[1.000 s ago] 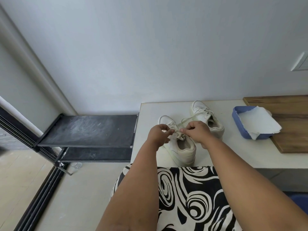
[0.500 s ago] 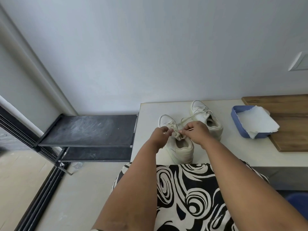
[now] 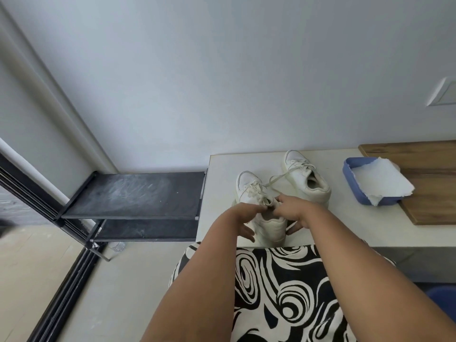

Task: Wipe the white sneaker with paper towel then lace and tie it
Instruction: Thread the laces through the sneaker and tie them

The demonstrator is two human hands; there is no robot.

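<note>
Sneaker (image 3: 261, 213) sits on the white table (image 3: 345, 225), near edge, toe toward 11 o'clock, heel toward the person. Second sneaker (image 3: 308, 180) lies at 1 o'clock from it, just beside; one of its laces trails across toward the first shoe's toe.

Handling, as a judgement: light shoe, upper soft enough to give under the fingers, sole stiffer. Lace (image 3: 255, 190) is thin, limp and slack; it will slip unless pinched close to the eyelets. Best hold for tying looks to be the lace ends near the tongue, with the heel braced against sliding.

Left hand (image 3: 243, 218): at the shoe's 9 o'clock side, thumb and forefinger drawn together at the tongue, seemingly pinching lace; the other fingers hang loose beside the heel.

Right hand (image 3: 293, 211): at the 3 o'clock side, fingertips meeting the left's at the tongue, likely pinching lace as well, though the lace itself is hidden there.

Blue tray (image 3: 350, 180) with paper towel (image 3: 377, 178) stands well apart at 3 o'clock.
</note>
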